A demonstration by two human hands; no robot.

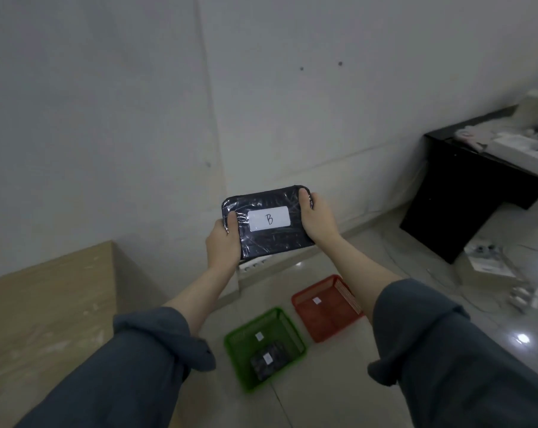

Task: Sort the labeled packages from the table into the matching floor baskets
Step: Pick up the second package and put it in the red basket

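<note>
A black plastic-wrapped package point(269, 239) with a white label reading "B" is held up at chest height in front of the wall. My left hand point(222, 242) grips its left end and my right hand point(318, 219) grips its right end. Below on the floor sit two mesh baskets, each with a small white tag. The green basket point(239, 356) holds one black labeled package point(269, 361). The red basket point(329, 319) to its right holds no package that I can see.
A light wooden table point(45, 319) fills the lower left. A black desk point(465, 193) with white items stands at the right, with papers and cables on the glossy floor point(446, 310) beside it. A white power strip point(255, 264) lies by the wall.
</note>
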